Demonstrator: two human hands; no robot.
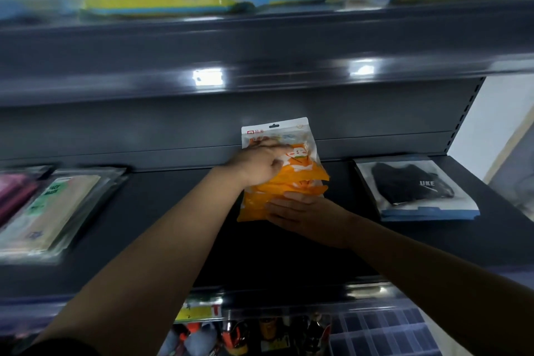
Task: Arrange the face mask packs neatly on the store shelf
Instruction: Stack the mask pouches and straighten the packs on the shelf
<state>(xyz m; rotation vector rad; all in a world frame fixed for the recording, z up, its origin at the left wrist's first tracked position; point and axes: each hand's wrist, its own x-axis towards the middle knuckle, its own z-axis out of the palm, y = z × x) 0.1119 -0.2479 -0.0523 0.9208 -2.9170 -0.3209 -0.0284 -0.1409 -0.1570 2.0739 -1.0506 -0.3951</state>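
Note:
An orange and white face mask pack (300,179) with a cartoon print stands tilted against the back wall of the dark middle shelf (161,205). My left hand (260,162) lies over its upper left part, fingers curled on it. My right hand (303,214) holds its lower edge from below, palm flat. Right of them a stack of packs with black masks (416,191) lies flat. At the far left lie beige "face mask" packs (55,205) beside pink ones (11,191).
The top shelf carries blue and yellow packs (161,6), all blurred. Below the shelf's front edge hang small colourful goods (248,332) and clear plastic compartment boxes (384,332). Bare shelf lies between the beige packs and my hands. A white wall (497,113) ends the shelf at right.

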